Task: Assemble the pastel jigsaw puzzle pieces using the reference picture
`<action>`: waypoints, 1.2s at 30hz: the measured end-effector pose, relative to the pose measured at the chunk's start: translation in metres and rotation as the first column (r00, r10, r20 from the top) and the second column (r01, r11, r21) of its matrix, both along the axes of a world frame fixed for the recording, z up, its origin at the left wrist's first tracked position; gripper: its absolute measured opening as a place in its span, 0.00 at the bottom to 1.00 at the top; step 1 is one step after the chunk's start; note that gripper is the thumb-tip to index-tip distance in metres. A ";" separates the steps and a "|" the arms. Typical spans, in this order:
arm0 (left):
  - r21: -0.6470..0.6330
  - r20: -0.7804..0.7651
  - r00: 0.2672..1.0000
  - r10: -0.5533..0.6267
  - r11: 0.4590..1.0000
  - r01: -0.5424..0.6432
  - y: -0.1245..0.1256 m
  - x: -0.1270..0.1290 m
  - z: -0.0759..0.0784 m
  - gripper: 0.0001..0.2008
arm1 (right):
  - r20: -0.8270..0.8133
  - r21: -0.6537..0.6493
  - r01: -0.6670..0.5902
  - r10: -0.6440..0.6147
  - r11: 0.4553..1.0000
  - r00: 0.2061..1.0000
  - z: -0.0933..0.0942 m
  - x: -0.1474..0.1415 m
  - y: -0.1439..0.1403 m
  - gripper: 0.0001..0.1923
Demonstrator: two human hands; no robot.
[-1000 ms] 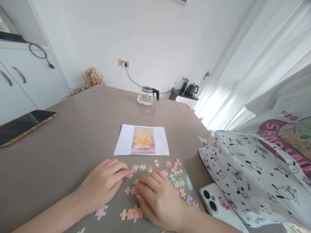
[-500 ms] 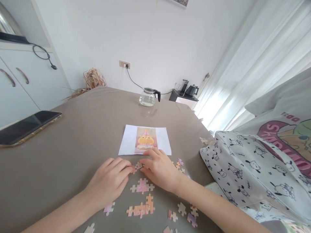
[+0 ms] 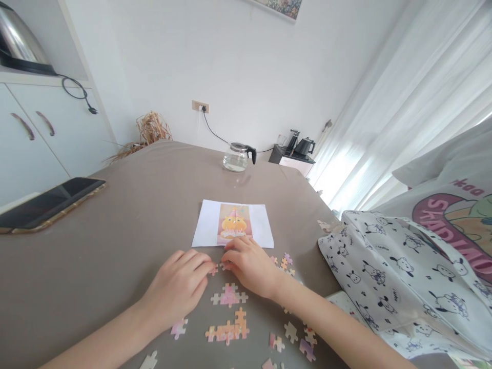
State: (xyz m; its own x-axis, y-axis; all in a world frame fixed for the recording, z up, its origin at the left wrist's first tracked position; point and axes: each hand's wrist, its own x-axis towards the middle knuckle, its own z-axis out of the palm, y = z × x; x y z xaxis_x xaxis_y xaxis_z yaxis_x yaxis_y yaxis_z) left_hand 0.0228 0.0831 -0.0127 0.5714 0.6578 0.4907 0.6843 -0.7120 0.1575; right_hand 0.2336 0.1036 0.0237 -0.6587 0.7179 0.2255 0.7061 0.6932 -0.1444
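My left hand (image 3: 184, 279) has its fingertips pressed on a small pinkish puzzle piece (image 3: 213, 270). Close beside it, my right hand (image 3: 251, 266) has curled fingers on another puzzle piece (image 3: 224, 266), which is mostly covered. The two pieces are near each other; whether they touch I cannot tell. Just beyond my hands lies a white sheet (image 3: 202, 225) printed with a yellow cartoon figure in a party hat. Nearer me are a joined pink-and-grey cluster (image 3: 229, 295) and a joined orange L-shaped section (image 3: 228, 330). A loose pink-purple piece (image 3: 178, 328) lies below my left wrist.
Several loose pieces (image 3: 291, 332) lie around my right forearm. A white dog-print bag (image 3: 400, 277) stands at the right, before a person in a printed shirt (image 3: 453, 205). A phone (image 3: 49, 202) lies left; a glass pot (image 3: 235, 158) stands at the back.
The camera view has shifted slightly, so the scene sits a little further right. My right fingers have closed over the piece that showed more before, nearer my left fingertips.
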 end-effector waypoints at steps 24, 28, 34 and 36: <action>-0.417 0.167 0.968 0.188 0.903 -0.104 0.011 -0.004 0.015 0.15 | -0.090 -0.025 0.064 -0.066 0.998 0.994 -0.002 0.004 -0.010 0.03; -0.481 0.207 0.958 0.199 0.873 -0.077 0.010 -0.003 0.020 0.16 | -0.107 -0.030 0.067 -0.070 0.997 0.992 -0.002 0.010 -0.014 0.03; -0.461 0.209 0.967 0.143 0.887 -0.032 0.004 0.000 0.019 0.15 | -0.160 -0.027 0.091 -0.094 0.996 0.983 -0.004 0.020 -0.022 0.05; -0.430 0.198 0.976 0.095 0.903 0.000 0.002 0.001 0.018 0.14 | -0.179 -0.025 0.093 -0.096 0.995 0.979 -0.003 0.023 -0.026 0.07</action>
